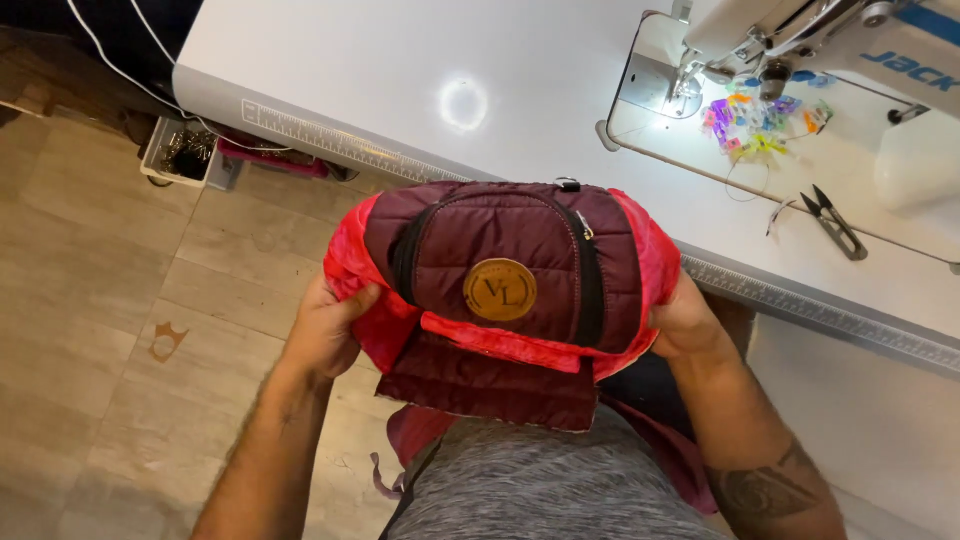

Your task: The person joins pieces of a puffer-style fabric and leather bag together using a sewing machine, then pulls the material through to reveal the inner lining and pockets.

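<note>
— Maroon quilted bag [500, 270]: location?
— I read it centred, at the white table [380, 70] edge. Left hand [325, 335] clamps its 9 o'clock side; right hand [680, 320] clamps 3 o'clock.

Warm dim light; glare spot on table [465, 100].

Beige tiled floor [110, 260]; white sewing table [400, 80], lamp glare [464, 102] on top.
</note>
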